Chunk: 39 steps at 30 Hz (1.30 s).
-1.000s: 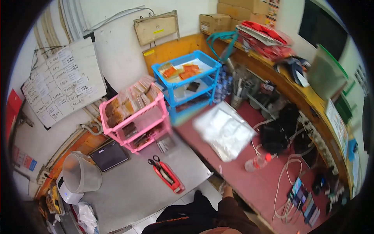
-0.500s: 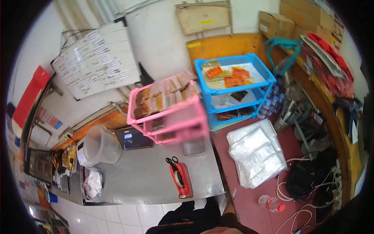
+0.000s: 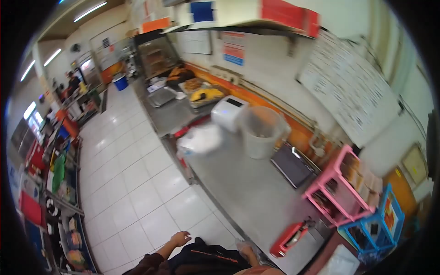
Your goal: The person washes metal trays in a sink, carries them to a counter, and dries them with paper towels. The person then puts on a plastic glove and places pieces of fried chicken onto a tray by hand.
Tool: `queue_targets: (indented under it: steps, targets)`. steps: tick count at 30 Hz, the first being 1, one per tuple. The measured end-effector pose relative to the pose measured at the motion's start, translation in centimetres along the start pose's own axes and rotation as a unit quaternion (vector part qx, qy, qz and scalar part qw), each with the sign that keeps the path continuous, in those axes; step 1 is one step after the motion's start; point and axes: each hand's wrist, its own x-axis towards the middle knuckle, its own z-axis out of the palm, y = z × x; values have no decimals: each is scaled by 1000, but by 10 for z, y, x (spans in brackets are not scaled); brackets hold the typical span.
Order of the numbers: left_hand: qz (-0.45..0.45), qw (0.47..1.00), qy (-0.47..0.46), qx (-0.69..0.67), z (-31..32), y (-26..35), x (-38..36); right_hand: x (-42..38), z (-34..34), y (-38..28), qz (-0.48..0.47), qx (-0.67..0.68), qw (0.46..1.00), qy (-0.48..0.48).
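Note:
My left hand hangs over the tiled floor, its fingers loosely apart and nothing in them. Close to the front edge of the metal counter is my right hand, low in view; something pale or clear shows at its blurred fingers, and I cannot make out whether it is held. The red tape dispenser lies on the counter to the right of that hand. Behind the dispenser stands the pink tiered rack with packets in it, beside the blue rack.
Along the counter are a dark tablet, a clear round container, a white device, a white plastic bag and a tray of yellow food. Shelves stand across the aisle. A person is far off.
The view has swung left, so the racks and dispenser now sit at the lower right and the aisle shows. My left hand has come into view; my right hand is now visible by the counter edge.

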Motion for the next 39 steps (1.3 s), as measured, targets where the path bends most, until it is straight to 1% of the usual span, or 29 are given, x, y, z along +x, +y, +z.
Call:
queue_targets:
  steps: [1, 2, 3, 4, 5, 6, 7, 9, 11, 12, 13, 14, 15, 17, 18, 19, 20, 21, 22, 24, 25, 26, 29, 30, 32, 34, 36, 38, 39]
  targets:
    - [-8, 997, 21, -68, -26, 10, -7, 12, -26, -36, -6, 176, 983, 43]
    - [-14, 990, 42, -135, -50, 19, -15, 24, -52, -73, -27, 344, 935, 83]
    - [41, 976, 122, -177, -64, 18, -22, 66, -58, -103, -68, 452, 887, 66]
    - [97, 950, 204, -214, -79, 18, -24, 99, -72, -141, -105, 484, 865, 80]
    - [106, 938, 251, -212, -100, 24, -30, 131, -89, -180, -143, 514, 841, 90]
    - [111, 926, 295, -207, -120, 28, -35, 143, -117, -230, -179, 478, 850, 130]
    - [117, 912, 329, -214, -137, 25, -32, 157, -133, -274, -186, 474, 853, 116]
    - [112, 901, 360, -214, -167, 18, -31, 176, -148, -351, -195, 594, 777, 64]
    - [93, 873, 433, -205, -196, 10, -22, 185, -162, -407, -186, 613, 766, 57]
    - [97, 877, 426, -200, -206, 0, -12, 188, -168, -426, -180, 622, 760, 55]
    - [53, 872, 442, -202, -212, -11, 0, 189, -175, -440, -178, 625, 757, 61]
    - [9, 864, 459, -207, -219, -22, 12, 190, -184, -448, -188, 571, 794, 97]
    - [12, 863, 459, -210, -229, -35, 23, 201, -196, -454, -199, 509, 827, 132]
    - [-16, 825, 509, -245, -253, -61, 52, 235, -198, -455, -166, 506, 833, 151]
    - [-11, 824, 510, -247, -272, -66, 63, 254, -200, -456, -132, 507, 835, 168]
    - [0, 837, 513, -192, -295, -66, 71, 270, -206, -459, -136, 504, 835, 173]
    - [10, 846, 515, -134, -316, -70, 86, 286, -213, -462, -97, 536, 822, 169]
    - [34, 840, 522, -140, -329, -79, 106, 303, -225, -469, -58, 567, 806, 162]
    - [37, 838, 526, -138, -343, -85, 125, 325, -242, -478, -63, 567, 805, 164]
    - [68, 847, 513, -119, -375, -100, 155, 366, -277, -501, -21, 468, 856, 217]
    - [89, 879, 447, -142, -395, -111, 170, 389, -301, -519, -3, 433, 865, 252]
    - [104, 907, 374, -163, -414, -123, 181, 413, -319, -536, -4, 444, 861, 248]
    - [147, 897, 217, -357, -484, -141, 204, 496, -358, -596, -138, 470, 826, 278]
    - [146, 897, 223, -352, -504, -155, 220, 524, -372, -621, -145, 472, 824, 276]
    - [237, 781, 271, -511, -527, -185, 251, 568, -389, -672, -223, 379, 851, 288]
    - [250, 754, 264, -547, -556, -221, 280, 614, -396, -722, -250, 373, 852, 269]
    - [243, 624, 272, -691, -594, -252, 311, 646, -408, -763, -270, 375, 849, 256]
    - [268, 627, 258, -684, -641, -277, 325, 653, -429, -813, -273, 332, 868, 249]
    - [274, 593, 236, -720, -666, -292, 343, 668, -431, -830, -277, 364, 848, 267]
